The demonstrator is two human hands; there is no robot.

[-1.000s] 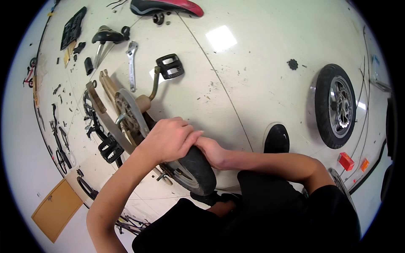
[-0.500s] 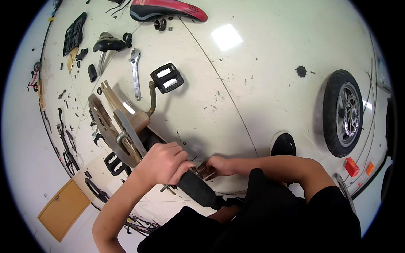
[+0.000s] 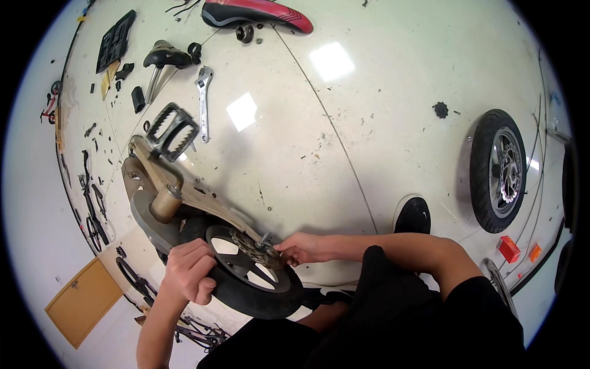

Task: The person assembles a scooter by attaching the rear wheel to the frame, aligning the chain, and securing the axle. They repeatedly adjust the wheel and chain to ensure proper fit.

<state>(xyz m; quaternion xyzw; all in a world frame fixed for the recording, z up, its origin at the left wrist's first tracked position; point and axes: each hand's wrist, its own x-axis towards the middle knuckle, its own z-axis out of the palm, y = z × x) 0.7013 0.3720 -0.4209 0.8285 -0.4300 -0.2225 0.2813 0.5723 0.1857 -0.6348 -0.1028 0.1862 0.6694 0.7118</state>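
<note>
Head view: axle end (image 3: pixel 265 240) just left of the right hand (image 3: pixel 301 247)!
Left grip (image 3: pixel 190 269) curls over the tyre (image 3: pixel 249 300); right's pinch, can't tell.

Bright, even indoor light falls on the glossy tiled floor (image 3: pixel 393 141), which throws back two hard white patches of glare, while soft grey shadow lies beside the disc-brake wheel (image 3: pixel 481 197). The bicycle pedal (image 3: pixel 174 131) looks slightly smeared, and the black clothing (image 3: pixel 393 307) loses nearly all detail. Fisheye distortion bows the left baseboard (image 3: pixel 66 92) toward black, blue-fringed corners.
</note>
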